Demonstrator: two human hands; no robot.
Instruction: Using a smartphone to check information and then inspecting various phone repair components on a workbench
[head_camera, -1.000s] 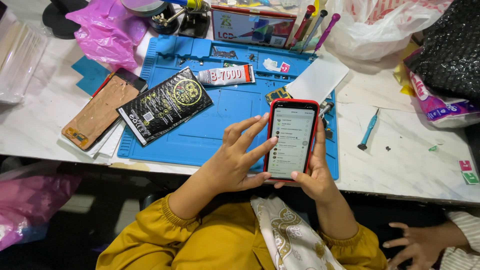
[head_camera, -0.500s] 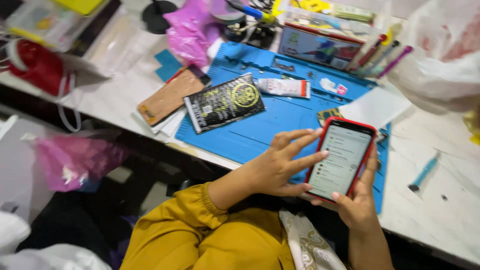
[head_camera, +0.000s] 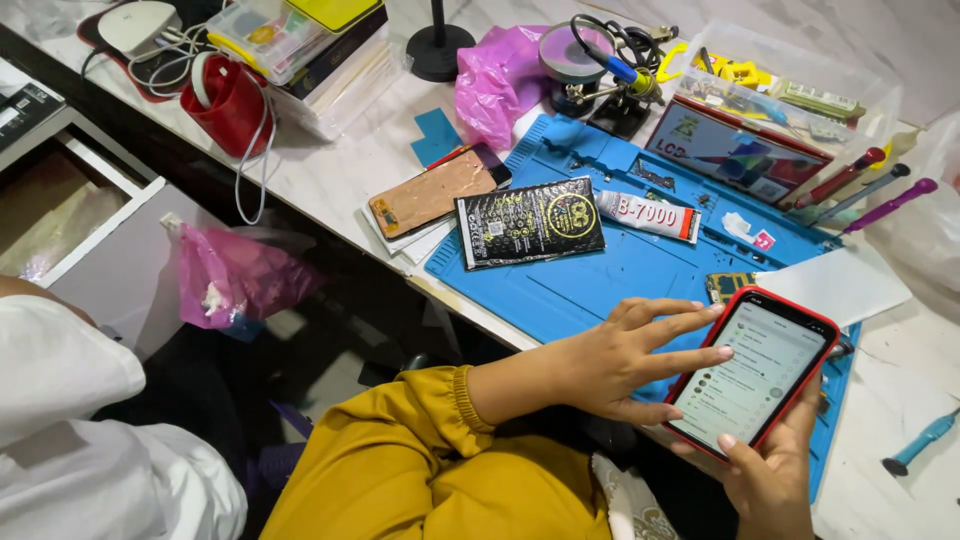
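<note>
The red-cased phone (head_camera: 752, 372) is sitting over the blue mat's (head_camera: 610, 280) near edge, its long axis tilting up to the right and its screen list too small to read. The right hand (head_camera: 775, 475), partly cut off, is gripping its lower end. The left hand (head_camera: 615, 360) is spreading loose, fingertips touching the screen. A cluttered white marble bench (head_camera: 350, 165) is lying beneath.

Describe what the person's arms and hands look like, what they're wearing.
The left hand is bare, no glove; its arm wears a mustard-yellow sleeve with a gathered elastic cuff at the wrist. The right hand is bare too; its sleeve is out of view.
</note>
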